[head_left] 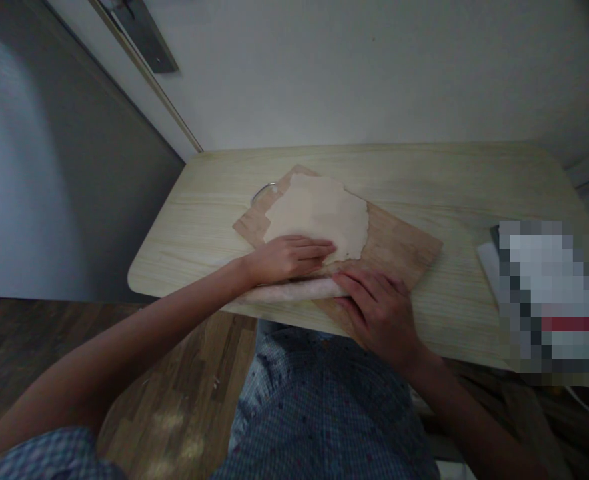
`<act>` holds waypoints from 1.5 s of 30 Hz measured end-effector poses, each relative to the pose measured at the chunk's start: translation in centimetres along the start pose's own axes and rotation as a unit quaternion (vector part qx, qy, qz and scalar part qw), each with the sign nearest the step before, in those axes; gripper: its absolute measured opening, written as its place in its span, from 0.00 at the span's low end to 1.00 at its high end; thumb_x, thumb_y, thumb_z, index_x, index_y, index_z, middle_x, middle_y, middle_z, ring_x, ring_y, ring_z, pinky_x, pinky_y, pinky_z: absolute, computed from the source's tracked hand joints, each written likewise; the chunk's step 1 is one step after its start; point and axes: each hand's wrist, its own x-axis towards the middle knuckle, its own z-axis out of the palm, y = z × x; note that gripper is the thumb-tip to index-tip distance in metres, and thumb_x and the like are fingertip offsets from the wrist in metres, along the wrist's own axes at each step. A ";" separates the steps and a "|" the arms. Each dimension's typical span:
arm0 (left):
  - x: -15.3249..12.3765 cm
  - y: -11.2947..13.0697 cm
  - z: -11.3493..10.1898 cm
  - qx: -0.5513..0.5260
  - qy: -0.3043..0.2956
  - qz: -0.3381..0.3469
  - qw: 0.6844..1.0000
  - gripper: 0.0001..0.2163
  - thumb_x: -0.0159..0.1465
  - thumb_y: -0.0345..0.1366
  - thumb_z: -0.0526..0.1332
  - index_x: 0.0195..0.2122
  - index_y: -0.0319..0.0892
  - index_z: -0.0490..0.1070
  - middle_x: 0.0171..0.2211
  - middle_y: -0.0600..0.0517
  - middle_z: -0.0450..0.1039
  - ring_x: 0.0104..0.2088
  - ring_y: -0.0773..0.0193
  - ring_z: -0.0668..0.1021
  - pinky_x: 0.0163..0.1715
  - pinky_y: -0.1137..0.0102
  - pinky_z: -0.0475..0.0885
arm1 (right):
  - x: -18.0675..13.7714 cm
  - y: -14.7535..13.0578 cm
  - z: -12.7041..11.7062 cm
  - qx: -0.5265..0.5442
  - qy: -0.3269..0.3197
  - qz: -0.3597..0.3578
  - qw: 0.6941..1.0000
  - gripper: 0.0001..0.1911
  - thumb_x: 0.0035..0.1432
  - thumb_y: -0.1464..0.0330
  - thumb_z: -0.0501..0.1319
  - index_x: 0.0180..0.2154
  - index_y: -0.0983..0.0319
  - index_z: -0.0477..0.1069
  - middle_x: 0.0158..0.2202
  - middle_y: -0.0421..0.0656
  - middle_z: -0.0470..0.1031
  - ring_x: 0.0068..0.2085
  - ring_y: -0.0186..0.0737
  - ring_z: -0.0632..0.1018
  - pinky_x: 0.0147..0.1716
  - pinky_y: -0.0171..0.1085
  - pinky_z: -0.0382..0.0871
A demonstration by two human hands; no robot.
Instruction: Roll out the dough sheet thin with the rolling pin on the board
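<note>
A thin, pale sheet of dough [319, 210] with an uneven edge lies flat on a wooden cutting board [399, 240], which is set at an angle on the table. My left hand [291, 258] rests on the near edge of the dough, fingers stretched out to the right. Just in front of it, along the table's near side, lies a whitish rolling pin [294, 291]. My right hand [377, 307] has its fingers wrapped round the pin's right end. My left forearm crosses over near the pin's left end, partly hiding it.
The light wood table [449, 180] stands against a pale wall. At its right end is an item blurred into blocks [559, 293]. A metal ring handle [261, 192] curves at the board's far left side. Below lies a wood floor [199, 373].
</note>
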 end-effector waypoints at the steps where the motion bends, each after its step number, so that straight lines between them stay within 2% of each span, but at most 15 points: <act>1: -0.1 0.0 0.1 0.008 0.012 0.005 1.000 0.12 0.65 0.33 0.50 0.41 0.38 0.72 0.49 0.46 0.70 0.52 0.62 0.69 0.48 0.66 0.69 | 0.0 0.0 0.0 0.002 0.000 -0.001 1.000 0.12 0.57 0.70 0.54 0.43 0.64 0.70 0.42 0.45 0.74 0.42 0.40 0.72 0.43 0.39 0.57; 11: 0.1 0.4 1.0 0.026 0.099 0.024 0.994 0.09 0.63 0.29 0.53 0.35 0.34 0.72 0.42 0.45 0.75 0.45 0.62 0.75 0.42 0.68 0.73 | -0.1 0.2 0.3 0.017 0.015 -0.002 1.000 0.11 0.57 0.70 0.54 0.42 0.62 0.69 0.42 0.43 0.74 0.42 0.39 0.71 0.44 0.39 0.56; 15: -0.3 0.5 1.1 -0.005 0.119 -0.005 0.993 0.09 0.63 0.31 0.52 0.35 0.34 0.72 0.43 0.43 0.74 0.45 0.63 0.75 0.44 0.68 0.72 | -0.2 0.2 0.3 0.009 0.018 -0.009 1.000 0.11 0.57 0.70 0.55 0.42 0.63 0.69 0.41 0.44 0.74 0.42 0.39 0.71 0.44 0.39 0.56; 21: -1.2 0.6 0.9 -0.031 0.132 -0.037 0.990 0.10 0.62 0.32 0.55 0.40 0.34 0.71 0.44 0.42 0.73 0.47 0.62 0.73 0.47 0.66 0.71 | -0.2 0.3 0.4 0.010 0.017 -0.014 1.000 0.11 0.57 0.70 0.54 0.41 0.63 0.69 0.41 0.44 0.74 0.42 0.39 0.71 0.44 0.39 0.57; 33: -1.0 0.6 1.5 -0.023 0.144 -0.030 0.989 0.08 0.63 0.31 0.53 0.34 0.36 0.72 0.42 0.45 0.74 0.45 0.63 0.74 0.45 0.67 0.71 | -0.1 0.3 0.3 0.021 0.031 -0.019 0.999 0.09 0.57 0.71 0.55 0.40 0.64 0.70 0.40 0.43 0.75 0.41 0.38 0.72 0.45 0.39 0.56; 36: -0.9 0.7 1.5 -0.010 0.132 -0.027 0.991 0.09 0.64 0.30 0.52 0.34 0.37 0.72 0.41 0.46 0.75 0.45 0.64 0.74 0.44 0.67 0.71 | -0.1 0.3 0.2 0.022 0.033 -0.020 0.999 0.10 0.57 0.71 0.56 0.41 0.63 0.70 0.41 0.43 0.75 0.42 0.39 0.72 0.44 0.39 0.56; 40: -0.7 0.7 1.0 0.013 0.078 -0.005 0.997 0.11 0.64 0.30 0.50 0.33 0.37 0.72 0.41 0.46 0.74 0.45 0.63 0.74 0.44 0.67 0.71 | -0.1 0.3 0.2 0.027 0.032 -0.013 0.999 0.10 0.56 0.71 0.56 0.41 0.63 0.70 0.42 0.43 0.75 0.42 0.39 0.72 0.44 0.39 0.56; 45: -0.4 0.9 -0.5 0.028 0.026 -0.029 0.999 0.11 0.64 0.34 0.52 0.32 0.36 0.73 0.48 0.42 0.69 0.53 0.57 0.67 0.49 0.62 0.67 | -0.1 0.3 0.3 0.035 0.025 -0.006 0.999 0.10 0.57 0.71 0.55 0.41 0.62 0.69 0.42 0.43 0.75 0.43 0.38 0.72 0.45 0.39 0.57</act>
